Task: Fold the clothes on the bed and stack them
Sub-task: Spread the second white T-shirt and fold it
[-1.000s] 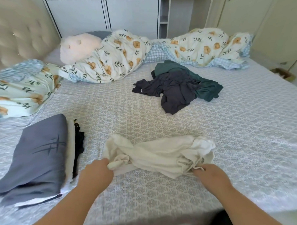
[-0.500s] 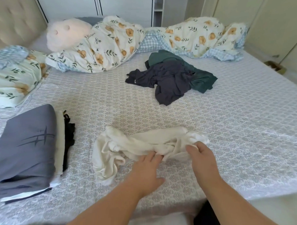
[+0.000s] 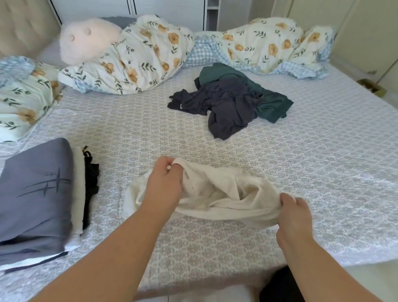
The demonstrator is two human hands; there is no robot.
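I see both hands, left hand point(image 3: 164, 183) and right hand point(image 3: 293, 213), pinching the cream garment point(image 3: 227, 195) with curled fingers. A folded stack point(image 3: 33, 199) lies at left of the frame. Dark crumpled clothes point(image 3: 230, 101) lie well apart, upper centre.

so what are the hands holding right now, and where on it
Both hold the cream garment. The left hand pinches a raised edge at its far left side; the right hand grips the bunched edge at its near right end.

No readable text; only a dark line emblem on the grey folded garment point(image 3: 33, 190).
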